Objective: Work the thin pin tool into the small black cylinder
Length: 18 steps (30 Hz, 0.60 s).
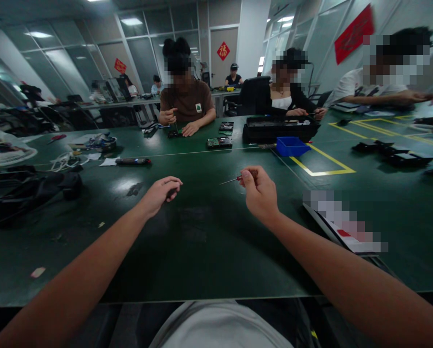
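Note:
In my right hand [262, 193] is a screwdriver [231, 181] with a reddish handle and a thin metal shaft that points left. My fingers are closed round the handle, above the green table [201, 270]. My left hand [161, 194] hovers left of the screwdriver tip, apart from it, with its fingers curled inward. A dark patch shows between the left thumb and fingers; whether it is a small object or shadow I cannot make out.
Circuit-board-like parts [219, 142] lie ahead, near a co-worker's hands [190, 128]. A blue bin [292, 146] stands before a long black case [280, 131]. At left are a black bag [35, 193] and a dark pen-shaped tool [133, 161]; a flat panel [341, 229] lies right.

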{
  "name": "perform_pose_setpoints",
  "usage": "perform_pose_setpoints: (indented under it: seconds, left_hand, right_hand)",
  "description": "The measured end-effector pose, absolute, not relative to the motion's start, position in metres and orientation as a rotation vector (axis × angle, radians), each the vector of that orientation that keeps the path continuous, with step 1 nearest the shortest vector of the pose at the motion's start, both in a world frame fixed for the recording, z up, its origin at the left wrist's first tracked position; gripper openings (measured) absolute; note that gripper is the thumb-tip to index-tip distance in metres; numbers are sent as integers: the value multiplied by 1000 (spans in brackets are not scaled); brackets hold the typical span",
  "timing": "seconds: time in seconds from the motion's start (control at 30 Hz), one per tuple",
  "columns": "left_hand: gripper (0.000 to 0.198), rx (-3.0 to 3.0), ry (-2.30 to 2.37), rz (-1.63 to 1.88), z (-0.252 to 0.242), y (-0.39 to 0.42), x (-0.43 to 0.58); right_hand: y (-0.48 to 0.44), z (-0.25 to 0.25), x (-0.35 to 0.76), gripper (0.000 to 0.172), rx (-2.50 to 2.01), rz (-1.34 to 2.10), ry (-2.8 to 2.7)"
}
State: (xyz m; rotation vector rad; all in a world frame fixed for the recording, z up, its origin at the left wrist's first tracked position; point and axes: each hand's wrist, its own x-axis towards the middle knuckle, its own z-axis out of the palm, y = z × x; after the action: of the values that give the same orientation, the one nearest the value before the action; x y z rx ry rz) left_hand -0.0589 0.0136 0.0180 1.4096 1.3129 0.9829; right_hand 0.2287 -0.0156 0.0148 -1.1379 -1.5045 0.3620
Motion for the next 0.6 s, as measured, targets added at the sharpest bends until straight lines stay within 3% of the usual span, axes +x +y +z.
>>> perform_pose_setpoints:
  seconds: [0.13,0.27,0.6]
  left_hand:
    - [26,1157,1256,1187,24,3,-105]
    - [10,940,1307,1324,39,-15,-146]
    - [9,728,1802,1570,68,-65,-266]
  right_hand:
    - [-14,13,229,23,-1131,371,-1519]
    - [-12,10,229,24,-1143,365,-1515]
    - [-9,6,230,26,-1142,397,-1511]
